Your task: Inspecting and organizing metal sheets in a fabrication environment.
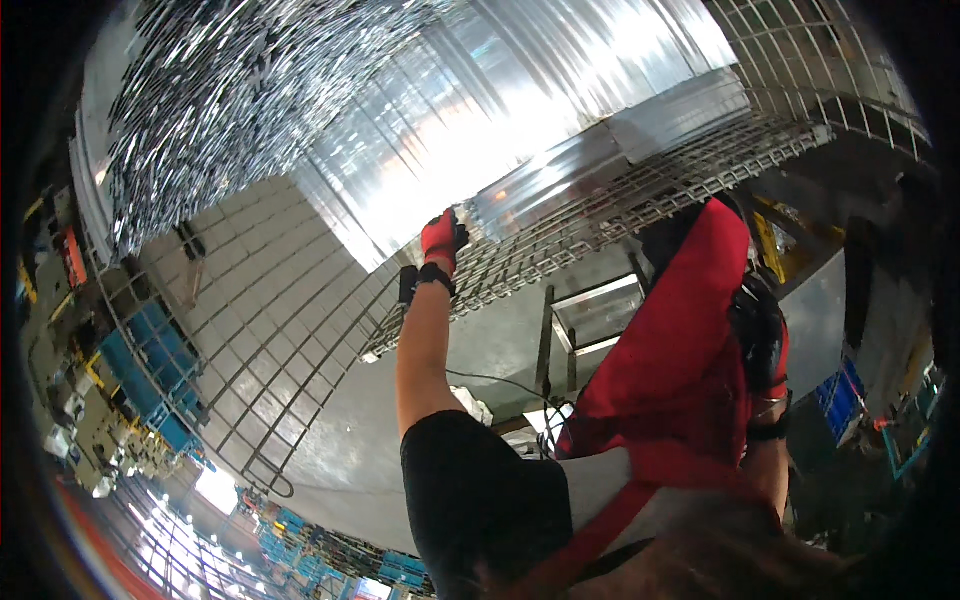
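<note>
My left hand (443, 240), in a red and black glove, reaches up to the near edge of the shiny metal strips (400, 160). Its fingers are curled closed at the corner of the stack, just above the wire mesh; what they grip there is hidden. The strips lie side by side in a wire mesh basket (270, 310). Low on the right, my right hand (758, 335), in a dark glove with red on it, is beside the red apron (670, 340) I wear. Its fingers cannot be made out clearly.
Many thin metal pieces (230, 110) are packed end-on at the upper left. The basket's folded mesh front (620, 220) runs below the strips. A metal frame (595, 310) stands under it. Blue racks (155, 370) are at the far left, and a blue bin (840, 400) is at right.
</note>
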A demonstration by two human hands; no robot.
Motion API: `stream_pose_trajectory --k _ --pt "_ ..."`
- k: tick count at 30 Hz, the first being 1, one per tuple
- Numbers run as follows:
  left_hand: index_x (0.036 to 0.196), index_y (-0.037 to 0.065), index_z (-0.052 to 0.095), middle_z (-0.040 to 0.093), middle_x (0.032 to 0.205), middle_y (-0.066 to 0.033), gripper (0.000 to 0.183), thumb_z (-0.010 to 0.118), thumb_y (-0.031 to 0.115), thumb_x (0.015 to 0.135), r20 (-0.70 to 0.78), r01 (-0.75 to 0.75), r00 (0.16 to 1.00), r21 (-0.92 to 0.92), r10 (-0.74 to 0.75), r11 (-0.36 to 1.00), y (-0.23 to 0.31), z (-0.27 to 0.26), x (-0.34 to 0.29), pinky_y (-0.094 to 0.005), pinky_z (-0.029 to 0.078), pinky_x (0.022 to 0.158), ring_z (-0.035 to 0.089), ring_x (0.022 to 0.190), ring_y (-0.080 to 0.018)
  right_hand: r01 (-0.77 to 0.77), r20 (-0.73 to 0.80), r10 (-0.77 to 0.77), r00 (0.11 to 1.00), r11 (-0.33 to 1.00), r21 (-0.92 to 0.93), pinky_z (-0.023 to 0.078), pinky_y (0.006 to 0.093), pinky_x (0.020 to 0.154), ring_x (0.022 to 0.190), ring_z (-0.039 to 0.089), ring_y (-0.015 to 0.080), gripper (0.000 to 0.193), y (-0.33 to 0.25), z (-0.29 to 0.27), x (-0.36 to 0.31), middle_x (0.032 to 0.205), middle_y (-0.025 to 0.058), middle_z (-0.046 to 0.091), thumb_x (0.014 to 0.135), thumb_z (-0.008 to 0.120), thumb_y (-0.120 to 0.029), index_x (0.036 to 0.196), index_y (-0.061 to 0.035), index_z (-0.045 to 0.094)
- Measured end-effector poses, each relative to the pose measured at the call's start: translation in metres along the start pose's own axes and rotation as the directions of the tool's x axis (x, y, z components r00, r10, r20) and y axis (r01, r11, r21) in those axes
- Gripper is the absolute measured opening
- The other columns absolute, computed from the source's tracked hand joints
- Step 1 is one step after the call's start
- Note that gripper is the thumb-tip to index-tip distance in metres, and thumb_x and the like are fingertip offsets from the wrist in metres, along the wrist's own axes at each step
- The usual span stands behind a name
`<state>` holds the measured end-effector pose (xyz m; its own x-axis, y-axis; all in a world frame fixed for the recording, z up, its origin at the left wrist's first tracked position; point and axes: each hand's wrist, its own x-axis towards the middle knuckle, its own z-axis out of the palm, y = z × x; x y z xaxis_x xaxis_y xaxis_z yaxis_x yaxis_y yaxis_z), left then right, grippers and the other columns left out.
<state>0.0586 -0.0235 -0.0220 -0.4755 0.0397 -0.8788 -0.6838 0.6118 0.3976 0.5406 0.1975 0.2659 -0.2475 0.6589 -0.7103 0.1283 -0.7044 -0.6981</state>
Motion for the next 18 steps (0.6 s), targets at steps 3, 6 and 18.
stream_pose_trajectory --k 3,6,18 --pt "0.101 0.007 0.056 0.059 0.083 -0.0155 0.034 0.063 0.033 0.081 0.088 -0.097 0.994 0.336 0.072 0.937 -0.018 -0.014 0.031 -0.0431 0.053 0.067 0.061 0.075 -0.0318 0.030 0.016 -0.031 0.999 0.998 0.059 0.048 0.0323 0.085 0.094 0.059 0.0204 0.060 0.006 -0.005 0.001 0.112 0.0118 0.058 0.092 0.044 -0.045 0.131 0.0016 0.042" --pt "0.119 0.012 0.052 0.049 0.121 -0.0185 0.047 0.065 0.034 0.080 0.083 0.201 0.971 0.216 -0.223 0.955 -0.020 -0.013 0.034 -0.0473 0.050 0.076 0.052 0.106 -0.0331 0.064 0.060 -0.068 0.996 0.996 0.067 0.048 0.0315 0.083 0.092 0.059 0.0195 0.060 0.007 -0.006 0.002 0.109 0.0109 0.058 0.092 0.044 -0.045 0.129 0.0018 0.043" --pt "0.109 0.005 0.063 0.064 0.104 -0.0199 0.063 0.051 0.059 0.077 0.316 -0.320 0.946 0.946 0.069 0.058 0.020 0.057 -0.046 -0.0401 0.047 0.084 0.062 0.093 -0.0322 0.052 0.013 -0.052 0.999 0.998 0.018 0.048 0.0310 0.084 0.094 0.058 0.0184 0.064 0.001 0.004 -0.001 0.112 0.0119 0.058 0.091 0.047 -0.047 0.132 0.0017 0.040"
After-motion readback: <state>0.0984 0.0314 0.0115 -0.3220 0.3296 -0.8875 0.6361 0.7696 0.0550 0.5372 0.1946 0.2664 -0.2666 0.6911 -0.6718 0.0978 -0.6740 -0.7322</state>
